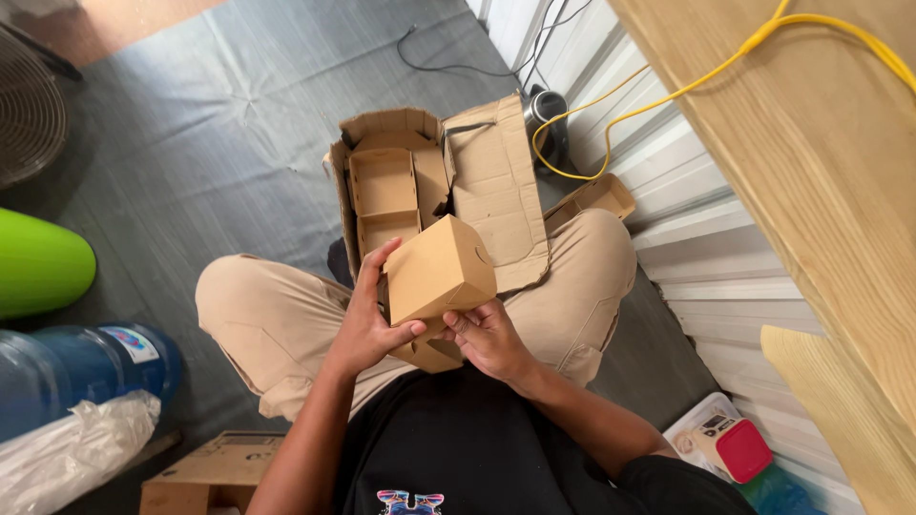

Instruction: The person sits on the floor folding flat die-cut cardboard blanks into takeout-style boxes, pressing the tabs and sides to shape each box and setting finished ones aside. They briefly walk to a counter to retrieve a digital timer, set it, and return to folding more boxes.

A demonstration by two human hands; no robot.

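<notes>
I sit cross-legged on a grey floor mat and hold a small brown cardboard box above my lap with both hands. My left hand grips its left side, fingers up along the edge and thumb underneath. My right hand pinches its lower right part, where a folded flap hangs below. Just beyond my knees stands a large open cardboard carton with several small folded boxes inside.
A flat cardboard tray lies by my right knee. A wooden board with a yellow cable runs along the right. A blue water bottle, a green object, a cardboard box and a red-lidded container lie nearby.
</notes>
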